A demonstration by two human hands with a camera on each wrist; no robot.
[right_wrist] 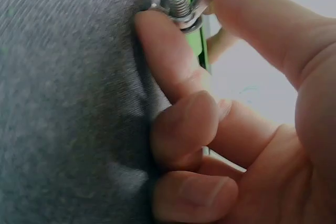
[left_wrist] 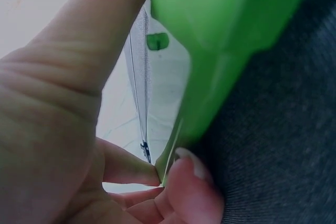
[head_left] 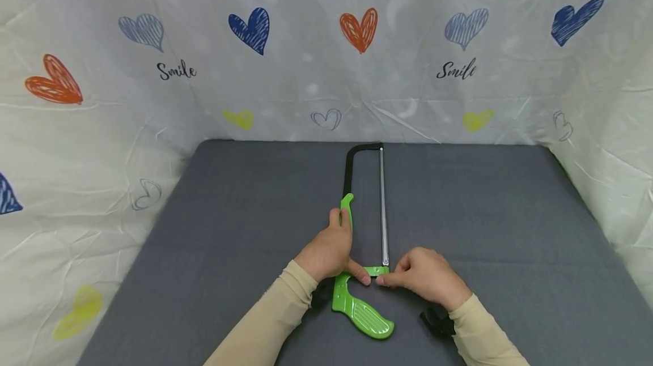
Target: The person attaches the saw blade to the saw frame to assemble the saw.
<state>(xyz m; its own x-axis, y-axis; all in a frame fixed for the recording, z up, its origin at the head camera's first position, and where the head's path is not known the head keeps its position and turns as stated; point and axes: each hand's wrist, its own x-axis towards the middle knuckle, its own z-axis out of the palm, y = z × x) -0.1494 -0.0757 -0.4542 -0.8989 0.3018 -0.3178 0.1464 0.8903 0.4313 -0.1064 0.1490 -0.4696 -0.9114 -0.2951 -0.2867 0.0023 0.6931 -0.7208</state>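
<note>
A hacksaw with a green handle point(head_left: 368, 318) lies on the grey cloth, its black bow point(head_left: 349, 170) pointing away from me. Its silver blade point(head_left: 384, 213) runs along the right side. My left hand point(head_left: 326, 250) grips the green part of the frame, thumb stretched toward the lower crossbar point(head_left: 376, 271). At the right end of that crossbar is my right hand point(head_left: 428, 275). The right wrist view shows its thumb and index finger pinching a metal wing nut point(right_wrist: 186, 23) on a threaded bolt point(right_wrist: 179, 3); the other fingers are curled.
The grey cloth point(head_left: 229, 230) covers the table. Behind it and at both sides hangs a white curtain point(head_left: 306, 83) printed with hearts and "Smile". A black wrist device point(head_left: 437, 320) shows beneath the right wrist.
</note>
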